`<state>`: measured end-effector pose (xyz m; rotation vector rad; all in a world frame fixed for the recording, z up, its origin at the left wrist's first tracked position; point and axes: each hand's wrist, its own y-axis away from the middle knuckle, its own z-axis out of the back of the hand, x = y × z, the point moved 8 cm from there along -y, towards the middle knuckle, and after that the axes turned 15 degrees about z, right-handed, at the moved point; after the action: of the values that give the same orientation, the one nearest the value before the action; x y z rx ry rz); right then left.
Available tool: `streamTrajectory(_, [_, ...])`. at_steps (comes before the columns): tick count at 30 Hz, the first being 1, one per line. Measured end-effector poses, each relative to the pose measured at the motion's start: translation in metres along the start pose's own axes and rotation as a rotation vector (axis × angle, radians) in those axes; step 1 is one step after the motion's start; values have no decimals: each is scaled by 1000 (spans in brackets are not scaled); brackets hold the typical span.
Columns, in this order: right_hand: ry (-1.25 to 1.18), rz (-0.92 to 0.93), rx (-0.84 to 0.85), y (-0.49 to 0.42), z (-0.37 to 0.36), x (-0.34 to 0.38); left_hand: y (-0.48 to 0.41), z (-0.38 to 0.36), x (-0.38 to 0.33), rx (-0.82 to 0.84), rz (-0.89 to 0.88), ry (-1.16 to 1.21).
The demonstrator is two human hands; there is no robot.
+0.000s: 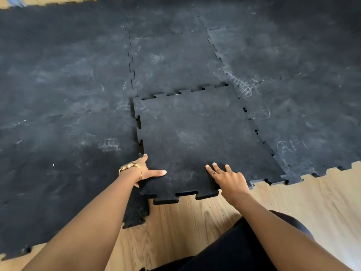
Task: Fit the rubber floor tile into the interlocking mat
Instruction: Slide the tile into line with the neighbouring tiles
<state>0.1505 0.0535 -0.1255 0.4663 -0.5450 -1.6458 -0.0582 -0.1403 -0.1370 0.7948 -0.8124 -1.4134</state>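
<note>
rubber tile (195, 133) laid in mat (58, 75) gap, near edge raised over wood floor (195, 222) | left hand (145, 171): near-left corner gripped, thumb on top | right hand (228, 178): fingers spread flat on near edge

this looks like a room in a house with a floor like a home gym, though which room cannot be told. a big black rubber mat (58, 94) made of puzzle pieces covers most of the ground. light wood floor (312, 212) shows past its near edge, where the teeth (308, 172) stick out. dusty shoe prints (246, 89) mark the mat. one rubber tile (195, 133) lies at the near edge, partly raised.
</note>
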Motion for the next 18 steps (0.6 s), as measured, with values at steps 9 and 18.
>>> streamTrajectory(9, [21,16,32,-2,-19,0,-8,-19,6,19,1,31])
streamTrajectory(18, [51,45,75,-12,-44,5,-9,-40,2,-124,36,-171])
